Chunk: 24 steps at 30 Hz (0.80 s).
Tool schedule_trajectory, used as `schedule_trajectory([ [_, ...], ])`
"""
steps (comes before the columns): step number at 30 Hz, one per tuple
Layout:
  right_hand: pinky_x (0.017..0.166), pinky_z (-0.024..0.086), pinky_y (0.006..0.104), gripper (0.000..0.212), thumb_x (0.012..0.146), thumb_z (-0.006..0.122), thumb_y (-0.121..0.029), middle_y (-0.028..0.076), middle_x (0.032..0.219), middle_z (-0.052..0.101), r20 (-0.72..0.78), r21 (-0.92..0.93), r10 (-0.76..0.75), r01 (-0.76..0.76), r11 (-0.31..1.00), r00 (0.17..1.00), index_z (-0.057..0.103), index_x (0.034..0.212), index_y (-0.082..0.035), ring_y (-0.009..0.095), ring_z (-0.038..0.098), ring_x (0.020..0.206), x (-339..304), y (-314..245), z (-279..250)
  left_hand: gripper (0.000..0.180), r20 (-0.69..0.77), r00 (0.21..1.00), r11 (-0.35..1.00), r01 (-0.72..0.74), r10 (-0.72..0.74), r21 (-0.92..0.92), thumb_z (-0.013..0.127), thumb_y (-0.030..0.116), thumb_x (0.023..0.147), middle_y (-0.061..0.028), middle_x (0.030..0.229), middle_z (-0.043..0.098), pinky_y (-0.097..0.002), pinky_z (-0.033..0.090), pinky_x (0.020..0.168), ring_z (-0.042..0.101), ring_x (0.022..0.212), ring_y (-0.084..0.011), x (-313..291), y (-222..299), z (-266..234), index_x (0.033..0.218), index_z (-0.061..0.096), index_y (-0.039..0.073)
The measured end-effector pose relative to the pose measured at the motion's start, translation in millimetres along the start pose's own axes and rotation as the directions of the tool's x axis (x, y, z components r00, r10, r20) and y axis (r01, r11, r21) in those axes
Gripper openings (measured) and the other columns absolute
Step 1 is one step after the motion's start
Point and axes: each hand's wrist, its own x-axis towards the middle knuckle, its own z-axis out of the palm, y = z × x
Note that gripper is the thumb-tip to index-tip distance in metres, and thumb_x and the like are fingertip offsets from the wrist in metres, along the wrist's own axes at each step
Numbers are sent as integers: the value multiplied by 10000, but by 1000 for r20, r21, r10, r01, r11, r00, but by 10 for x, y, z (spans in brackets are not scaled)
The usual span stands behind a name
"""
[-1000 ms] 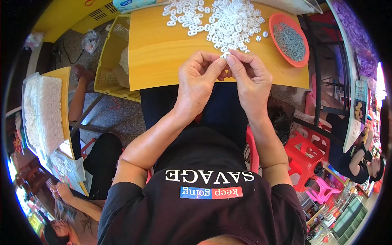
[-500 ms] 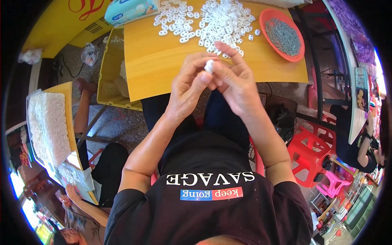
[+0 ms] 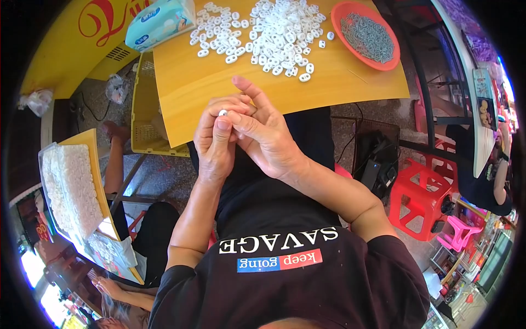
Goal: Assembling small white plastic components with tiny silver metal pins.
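Observation:
My left hand (image 3: 216, 131) and my right hand (image 3: 268, 129) meet in front of the table's near edge, above my lap. Between their thumbs and fingers they pinch a small white plastic piece (image 3: 223, 113), mostly covered by the fingertips. My right index finger points up, away from the piece. Beyond the hands, a heap of white oval pieces with two holes (image 3: 287, 33) lies on the yellow-brown table (image 3: 203, 88). A looser group of similar pieces (image 3: 219, 33) sits left of it. An orange-red bowl (image 3: 341, 11) at the right holds grey metal screws (image 3: 370, 38).
A tissue pack (image 3: 159, 24) is at the table's far left corner, with a yellow crate (image 3: 143, 104) below. Red plastic stools (image 3: 419, 192) stand at the right. To the left, another person's hand (image 3: 107, 288) is near a board with bagged white pieces (image 3: 71, 186).
Both hands, still pinching the white piece, have come left and closer to my body. The table and its contents have shifted slightly up and left in view.

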Motion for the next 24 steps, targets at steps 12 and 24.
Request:
schedule_trajectory([
  [12,587,460,246,98,848,680,-112,50,822,635,189,-982,-465,157,-109,865,701,913,-42,108,564,625,54,-927,-545,292,-413,907,790,188,89,583,603,136,931,-69,1021,634,-278,469,883,593,932,-147,214,424,-1264,1177,568,-18],
  [24,669,472,351,119,732,741,-125,34,837,570,567,-652,-311,185,-735,763,680,830,-95,237,564,799,169,-1013,-685,314,-180,915,487,-21,362,873,586,27,898,-114,1248,518,-310,462,903,516,1125,-213,118,320,-957,1211,555,24],
])
